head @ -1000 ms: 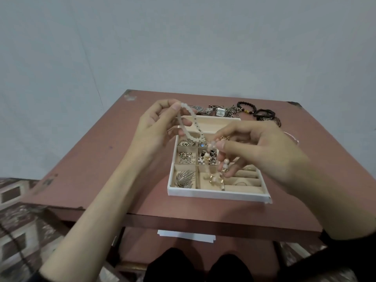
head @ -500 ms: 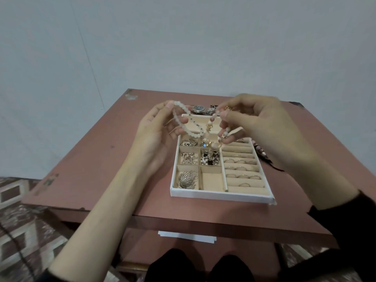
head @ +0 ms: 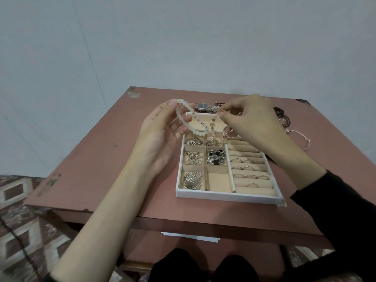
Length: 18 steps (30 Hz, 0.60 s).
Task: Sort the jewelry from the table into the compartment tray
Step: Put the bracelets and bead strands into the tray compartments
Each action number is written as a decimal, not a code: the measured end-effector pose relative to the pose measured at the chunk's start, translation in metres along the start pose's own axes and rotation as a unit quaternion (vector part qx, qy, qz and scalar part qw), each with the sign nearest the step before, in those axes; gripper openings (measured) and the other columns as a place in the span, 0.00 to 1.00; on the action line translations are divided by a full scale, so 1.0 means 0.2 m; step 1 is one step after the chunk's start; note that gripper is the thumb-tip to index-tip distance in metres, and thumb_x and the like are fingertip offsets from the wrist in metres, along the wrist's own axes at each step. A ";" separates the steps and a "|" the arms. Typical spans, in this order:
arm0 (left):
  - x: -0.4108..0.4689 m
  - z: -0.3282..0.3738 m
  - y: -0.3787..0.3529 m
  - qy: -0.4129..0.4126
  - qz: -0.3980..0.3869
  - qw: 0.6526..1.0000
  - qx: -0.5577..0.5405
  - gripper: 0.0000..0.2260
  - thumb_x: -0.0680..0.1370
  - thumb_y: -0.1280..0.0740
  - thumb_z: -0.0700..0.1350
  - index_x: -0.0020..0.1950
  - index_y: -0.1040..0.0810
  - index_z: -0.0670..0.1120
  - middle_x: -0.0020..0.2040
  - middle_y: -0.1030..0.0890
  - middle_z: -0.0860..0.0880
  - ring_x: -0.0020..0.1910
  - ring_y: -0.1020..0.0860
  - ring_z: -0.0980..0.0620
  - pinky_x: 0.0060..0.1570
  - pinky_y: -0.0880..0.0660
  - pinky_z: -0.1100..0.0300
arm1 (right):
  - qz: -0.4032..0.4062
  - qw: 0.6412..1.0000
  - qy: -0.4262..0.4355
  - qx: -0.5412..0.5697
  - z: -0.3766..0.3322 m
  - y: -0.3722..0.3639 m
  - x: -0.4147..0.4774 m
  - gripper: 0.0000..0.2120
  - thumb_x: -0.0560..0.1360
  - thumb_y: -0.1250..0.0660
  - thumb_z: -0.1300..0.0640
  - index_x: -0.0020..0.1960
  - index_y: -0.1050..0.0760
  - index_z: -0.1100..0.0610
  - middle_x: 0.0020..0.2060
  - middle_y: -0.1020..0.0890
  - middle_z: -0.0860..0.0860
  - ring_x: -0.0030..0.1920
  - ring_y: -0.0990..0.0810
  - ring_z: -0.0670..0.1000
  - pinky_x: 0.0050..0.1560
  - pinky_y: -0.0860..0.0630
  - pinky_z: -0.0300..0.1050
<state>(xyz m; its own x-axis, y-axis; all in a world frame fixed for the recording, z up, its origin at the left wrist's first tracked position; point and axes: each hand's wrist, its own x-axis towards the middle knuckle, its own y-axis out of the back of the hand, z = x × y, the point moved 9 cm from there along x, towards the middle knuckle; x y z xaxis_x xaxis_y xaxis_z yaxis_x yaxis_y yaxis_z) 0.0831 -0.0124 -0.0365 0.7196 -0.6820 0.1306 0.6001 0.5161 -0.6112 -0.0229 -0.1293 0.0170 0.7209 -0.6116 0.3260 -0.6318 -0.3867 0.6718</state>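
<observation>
your left hand [head: 160, 135] pinches one end of a pale bead bracelet [head: 188, 125] with thumb and fingertips; your right hand [head: 250, 123] pinches the other end, where small charms hang. the bracelet is in the air above the far end of the compartment tray [head: 227, 197] on the reddish desk [head: 101, 159]. a silver brooch [head: 192, 180] lies in the near left compartment; a watch [head: 201, 106] lies just beyond the tray
</observation>
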 end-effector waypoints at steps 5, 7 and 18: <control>0.00 -0.01 0.00 0.006 0.001 1.000 -0.001 0.04 0.79 0.41 0.42 0.50 0.28 0.43 0.37 0.16 0.49 0.32 0.22 0.59 0.36 0.24 0.66 | -0.044 0.997 0.003 -0.067 0.01 -0.06 0.01 0.09 0.75 0.35 0.61 0.48 0.17 0.57 0.31 0.22 0.43 0.28 0.27 0.42 0.32 0.28 0.27; 0.00 -0.01 0.00 0.005 0.001 1.000 0.002 0.05 0.79 0.41 0.42 0.47 0.27 0.43 0.37 0.16 0.49 0.32 0.21 0.59 0.36 0.24 0.66 | -0.066 0.993 0.002 -0.095 0.02 -0.08 0.02 0.09 0.75 0.35 0.61 0.48 0.17 0.57 0.25 0.28 0.39 0.24 0.30 0.42 0.24 0.35 0.26; 0.00 -0.01 0.00 0.004 0.003 1.000 0.006 0.05 0.79 0.40 0.42 0.46 0.27 0.44 0.37 0.16 0.49 0.32 0.22 0.58 0.36 0.25 0.66 | -0.167 0.974 -0.006 -0.153 0.06 -0.20 0.03 0.03 0.67 0.27 0.64 0.37 0.17 0.57 0.33 0.18 0.46 0.37 0.20 0.45 0.40 0.24 0.39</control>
<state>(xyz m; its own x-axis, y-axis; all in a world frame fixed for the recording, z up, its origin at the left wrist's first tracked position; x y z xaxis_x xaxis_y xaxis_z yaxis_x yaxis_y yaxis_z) 0.0830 -0.0128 -0.0377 0.7207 -0.6829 0.1196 0.5991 0.5266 -0.6032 0.0034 -0.1259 -0.0148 0.8671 -0.4957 0.0497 -0.2479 -0.3427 0.9062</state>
